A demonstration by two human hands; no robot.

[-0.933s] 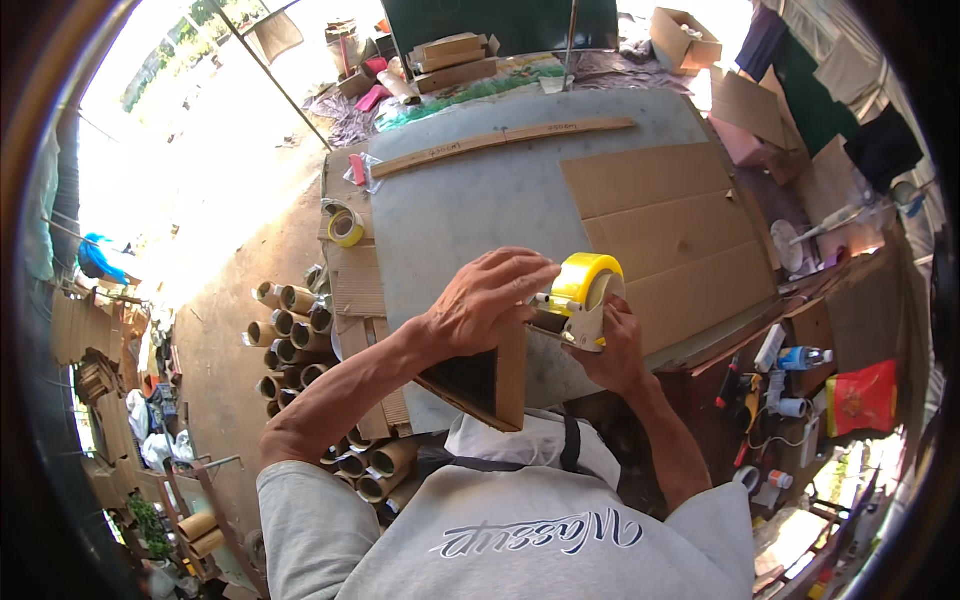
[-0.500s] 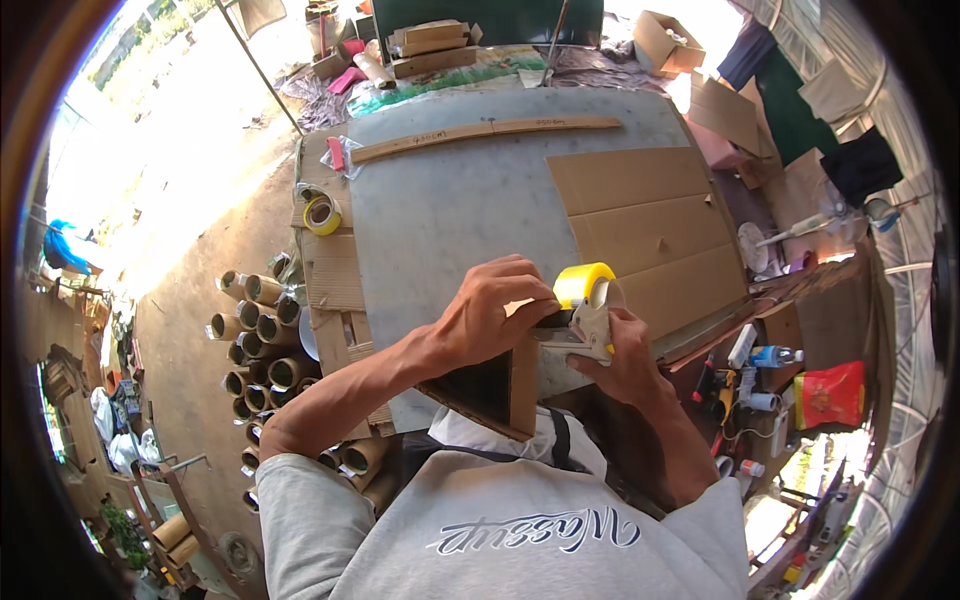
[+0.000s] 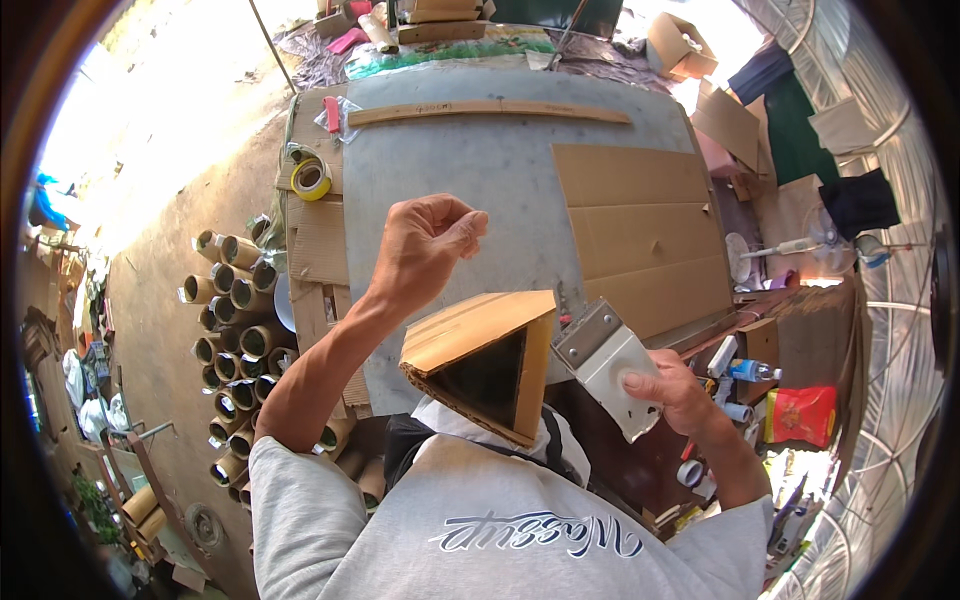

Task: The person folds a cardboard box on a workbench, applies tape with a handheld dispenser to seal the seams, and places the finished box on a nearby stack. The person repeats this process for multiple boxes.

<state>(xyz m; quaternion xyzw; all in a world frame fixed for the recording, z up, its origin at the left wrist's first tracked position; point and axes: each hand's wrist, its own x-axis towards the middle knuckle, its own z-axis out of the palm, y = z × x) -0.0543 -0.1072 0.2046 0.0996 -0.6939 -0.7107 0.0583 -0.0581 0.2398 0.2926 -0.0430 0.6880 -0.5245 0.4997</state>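
Standing by the grey worktable (image 3: 470,190), an onlooker would list the following.

Item one: triangular cardboard tube (image 3: 485,355), brown, open end facing the wearer, propped upright against the chest at the table's near edge. Its long axis runs away from the body, toward the table.

Item two: left hand (image 3: 425,245), raised above and just left of the tube's upper face, apart from it; fingers curled together with thumb and fingertips pinched, whether on a strip of clear tape cannot be told.

Item three: right hand (image 3: 675,390), clamped on a grey metal tape dispenser (image 3: 610,360), which sits just beside the tube's right edge, its toothed end pointing toward the cardboard. This hand is the nearer of the two to the tube; the tube lies directly to its left.

Item four: flat cardboard sheets (image 3: 640,225) on the table's right half; long wooden strip (image 3: 490,110) across the far side; yellow tape roll (image 3: 311,178) at the left edge.

Item five: stacked cardboard cores (image 3: 235,320) on the floor, left of the table.
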